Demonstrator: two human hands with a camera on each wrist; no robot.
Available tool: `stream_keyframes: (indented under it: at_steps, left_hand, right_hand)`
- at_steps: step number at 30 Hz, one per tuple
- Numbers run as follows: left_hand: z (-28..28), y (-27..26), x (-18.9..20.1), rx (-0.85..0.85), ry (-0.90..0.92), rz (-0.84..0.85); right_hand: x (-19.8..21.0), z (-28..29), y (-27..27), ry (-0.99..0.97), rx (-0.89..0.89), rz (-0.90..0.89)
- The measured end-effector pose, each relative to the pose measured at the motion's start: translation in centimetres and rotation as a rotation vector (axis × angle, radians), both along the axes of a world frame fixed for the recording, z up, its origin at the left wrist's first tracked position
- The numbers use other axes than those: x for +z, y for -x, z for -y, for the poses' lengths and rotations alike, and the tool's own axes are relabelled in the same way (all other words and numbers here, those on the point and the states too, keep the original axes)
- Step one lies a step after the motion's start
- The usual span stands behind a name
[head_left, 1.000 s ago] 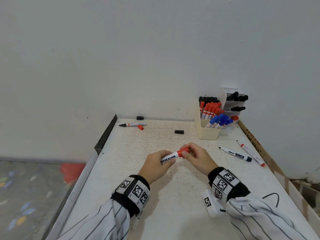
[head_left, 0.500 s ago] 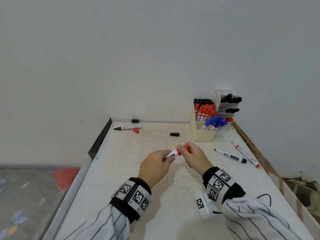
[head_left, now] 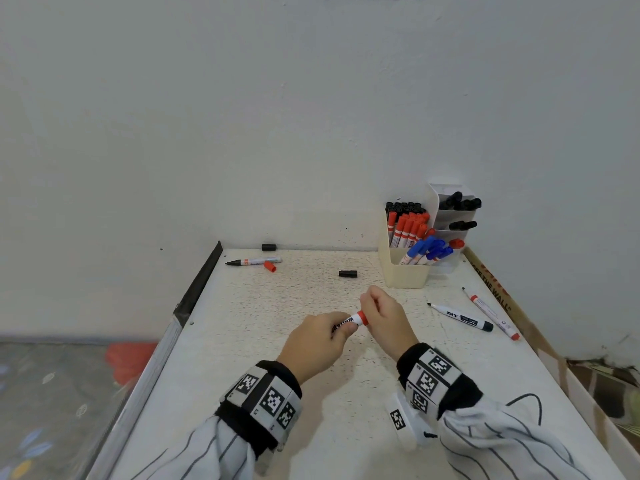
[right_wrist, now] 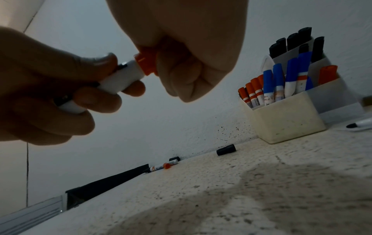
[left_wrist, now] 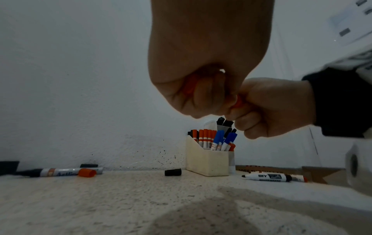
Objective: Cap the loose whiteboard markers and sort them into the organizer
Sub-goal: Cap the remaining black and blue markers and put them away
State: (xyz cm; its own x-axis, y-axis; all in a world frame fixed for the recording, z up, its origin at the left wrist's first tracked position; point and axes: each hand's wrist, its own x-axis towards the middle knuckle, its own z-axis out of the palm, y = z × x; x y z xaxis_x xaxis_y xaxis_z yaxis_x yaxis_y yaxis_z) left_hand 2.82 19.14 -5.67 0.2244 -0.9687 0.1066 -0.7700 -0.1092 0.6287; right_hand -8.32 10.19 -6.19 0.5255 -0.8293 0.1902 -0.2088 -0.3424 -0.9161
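Observation:
My left hand (head_left: pixel 320 341) grips the white barrel of a red whiteboard marker (head_left: pixel 353 319) above the middle of the table. My right hand (head_left: pixel 382 315) is curled round its red cap (right_wrist: pixel 145 63), which sits on the marker's end. The cream organizer (head_left: pixel 403 275) at the back right holds black, red and blue markers. Uncapped markers lie loose: a black one (head_left: pixel 460 317) and a red one (head_left: pixel 490 311) at the right, another black-tipped one (head_left: pixel 252 261) at the back left. A loose red cap (head_left: pixel 270 266) and black caps (head_left: pixel 347 273) (head_left: pixel 268 247) lie nearby.
The white speckled table (head_left: pixel 277 358) meets the wall at the back. A dark rail (head_left: pixel 199 282) runs along its left edge. A cardboard box edge (head_left: pixel 491 289) runs along the right side. A thin black cable (head_left: pixel 526 401) lies near my right sleeve.
My right hand has closed further over the red cap, hiding most of it. Both hands with the marker stayed near the table's middle while the head view shifted slightly.

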Motion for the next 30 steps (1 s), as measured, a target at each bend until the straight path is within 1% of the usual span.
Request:
stream_keyframes:
  at_steps: [1, 2, 4, 5, 6, 7, 10, 11, 12, 13, 16, 17, 18, 19, 22, 23, 24, 27, 30]
  left_hand:
    - [0.0, 0.0, 0.1, 0.000, 0.004, -0.021]
    - [-0.1, 0.1, 0.2, 0.007, 0.014, 0.036]
    - [-0.4, 0.3, 0.3, 0.033, 0.055, 0.264]
    - [-0.6, 0.4, 0.4, 0.041, 0.078, 0.324]
    - [-0.6, 0.5, 0.6, 0.040, 0.090, 0.318]
    - [-0.5, 0.5, 0.7, 0.023, 0.090, 0.254]
    - [-0.1, 0.4, 1.6, -0.030, 0.039, -0.102]
    - [0.0, 0.3, 1.9, -0.037, 0.030, -0.178]
    - [0.1, 0.4, 2.2, -0.039, 0.028, -0.184]
    - [0.2, 0.5, 2.5, -0.034, 0.037, -0.111]
    - [0.2, 0.8, 2.7, 0.016, 0.068, 0.338]
    - [0.3, 0.9, 2.7, 0.020, 0.081, 0.392]
    - [0.4, 0.9, 2.7, 0.016, 0.083, 0.378]
    - [0.6, 0.9, 2.7, 0.005, 0.075, 0.312]
    - [1.0, 1.0, 3.4, -0.059, -0.007, -0.031]
    - [1.2, 1.0, 3.7, -0.085, -0.036, -0.089]
    - [1.3, 0.9, 3.9, -0.108, -0.051, -0.083]
    - [2.0, 0.9, 4.1, -0.133, -0.027, 0.058]
    - [2.6, 1.1, 3.4, -0.139, -0.012, 0.096]
  right_hand:
    - [0.1, -0.1, 0.0, 0.011, 0.008, 0.024]
    - [0.2, -0.2, 0.0, 0.011, 0.007, 0.041]
    - [0.4, -0.1, -0.2, -0.034, -0.013, 0.062]
    - [0.6, 0.0, -0.3, -0.063, -0.015, 0.061]
    - [0.8, 0.0, -0.3, -0.079, -0.008, 0.045]
    - [1.1, 0.0, -0.2, -0.074, 0.007, 0.022]
    - [1.9, -0.2, 0.2, 0.023, 0.044, 0.030]
    - [2.1, -0.2, 0.4, 0.045, 0.044, 0.055]
    - [2.3, -0.2, 0.5, 0.046, 0.042, 0.076]
    - [2.4, -0.1, 0.5, 0.025, 0.036, 0.085]
    - [2.7, 0.4, 0.4, -0.092, -0.016, 0.023]
    - [2.8, 0.4, 0.4, -0.115, -0.027, 0.002]
    - [2.8, 0.5, 0.5, -0.122, -0.026, -0.003]
    - [2.9, 0.5, 0.5, -0.120, -0.015, 0.009]
    - [2.6, 0.1, 1.1, -0.110, 0.037, 0.093]
    - [2.5, -0.1, 1.2, -0.106, 0.043, 0.115]
    - [2.4, -0.1, 1.4, -0.119, 0.043, 0.136]
    - [2.4, 0.1, 1.6, -0.230, 0.020, 0.191]
    - [2.1, 0.6, 2.0, -0.204, 0.021, 0.148]
